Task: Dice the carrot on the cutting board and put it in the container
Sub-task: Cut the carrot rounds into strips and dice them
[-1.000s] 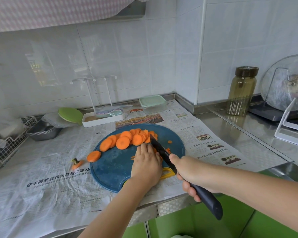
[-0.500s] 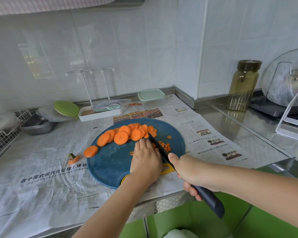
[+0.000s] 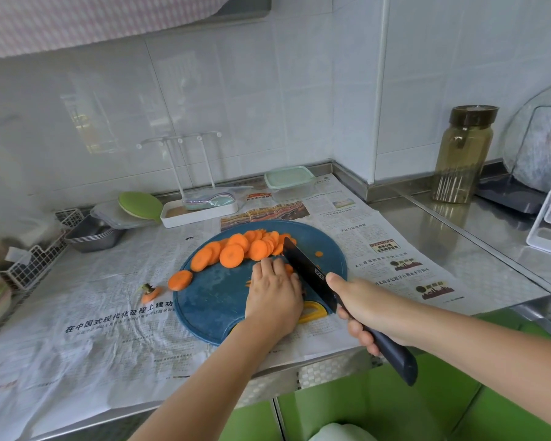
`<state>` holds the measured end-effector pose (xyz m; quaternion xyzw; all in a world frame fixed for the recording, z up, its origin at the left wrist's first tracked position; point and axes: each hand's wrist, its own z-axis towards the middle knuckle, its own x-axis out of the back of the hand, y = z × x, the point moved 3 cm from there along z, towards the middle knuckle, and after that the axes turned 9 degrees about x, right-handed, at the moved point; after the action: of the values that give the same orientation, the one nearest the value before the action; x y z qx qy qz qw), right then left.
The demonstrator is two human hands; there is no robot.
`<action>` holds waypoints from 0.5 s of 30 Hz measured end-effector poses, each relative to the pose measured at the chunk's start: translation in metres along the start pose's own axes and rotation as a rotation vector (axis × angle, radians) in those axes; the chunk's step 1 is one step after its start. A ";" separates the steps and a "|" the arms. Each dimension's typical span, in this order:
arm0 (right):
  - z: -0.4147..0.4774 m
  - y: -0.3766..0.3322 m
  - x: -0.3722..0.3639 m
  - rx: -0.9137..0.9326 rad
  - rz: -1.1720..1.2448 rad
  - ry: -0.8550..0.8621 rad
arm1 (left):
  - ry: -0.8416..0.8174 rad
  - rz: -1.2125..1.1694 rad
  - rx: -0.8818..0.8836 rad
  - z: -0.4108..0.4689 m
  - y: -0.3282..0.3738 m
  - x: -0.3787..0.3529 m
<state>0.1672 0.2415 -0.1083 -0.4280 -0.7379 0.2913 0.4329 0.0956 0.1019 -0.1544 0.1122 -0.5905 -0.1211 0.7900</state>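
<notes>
A round blue cutting board lies on newspaper and carries a fanned row of orange carrot slices. One slice sits at the board's left edge. My left hand presses down on carrot pieces near the board's middle; those pieces are mostly hidden under it. My right hand grips the dark handle of a black knife, whose blade stands right beside my left fingers. A clear container with a pale green lid stands behind the board.
A carrot top lies on the newspaper left of the board. A white rack tray, a green lid and metal trays sit at the back left. A jar stands at the right. The counter's front edge is just below the board.
The knife blade has tilted up and moved slightly along the carrot beside my left fingers. My left hand stays pressed in place. The camera has shifted a little.
</notes>
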 end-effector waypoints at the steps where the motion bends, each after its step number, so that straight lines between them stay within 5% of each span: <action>1: 0.001 0.001 0.002 0.007 -0.005 0.003 | -0.009 -0.019 0.011 -0.001 0.000 0.003; 6: 0.003 0.003 0.004 0.005 -0.006 -0.023 | -0.090 -0.144 0.110 -0.002 -0.003 0.003; 15: 0.005 0.005 0.006 0.003 0.034 -0.039 | -0.381 -0.073 -0.027 0.008 -0.005 0.029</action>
<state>0.1631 0.2485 -0.1122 -0.4341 -0.7385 0.3078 0.4142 0.0959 0.0879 -0.1272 0.0978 -0.7233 -0.1768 0.6603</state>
